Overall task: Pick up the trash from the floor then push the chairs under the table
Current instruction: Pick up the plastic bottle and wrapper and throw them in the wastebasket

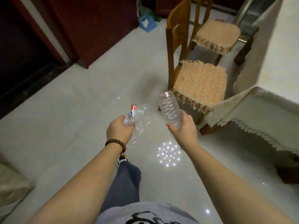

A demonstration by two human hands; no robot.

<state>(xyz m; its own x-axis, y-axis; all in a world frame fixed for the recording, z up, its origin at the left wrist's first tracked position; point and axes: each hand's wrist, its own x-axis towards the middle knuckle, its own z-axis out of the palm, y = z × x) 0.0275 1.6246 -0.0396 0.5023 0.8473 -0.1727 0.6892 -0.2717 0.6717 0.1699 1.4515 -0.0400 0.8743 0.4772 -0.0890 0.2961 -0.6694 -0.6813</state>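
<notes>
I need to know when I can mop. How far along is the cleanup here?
Trash looks picked up: the left hand grips a crushed bottle, the right hand a ribbed bottle. Both still need binning. The near chair and far chair stand out from the table, not yet pushed in.

Both forearms bare, stretched fwd and down in front of the body, hands well apart. Left hand (pixel 119 128): knuckles up, fingers curled tight round a crushed plastic bottle (pixel 139 118); bead bracelet (pixel 114 141) on that wrist. Right hand (pixel 183 128): turned a bit inward, thumb and fingers wrapped round the lower end of a clear bottle (pixel 169 109), which tilts up and away.
</notes>
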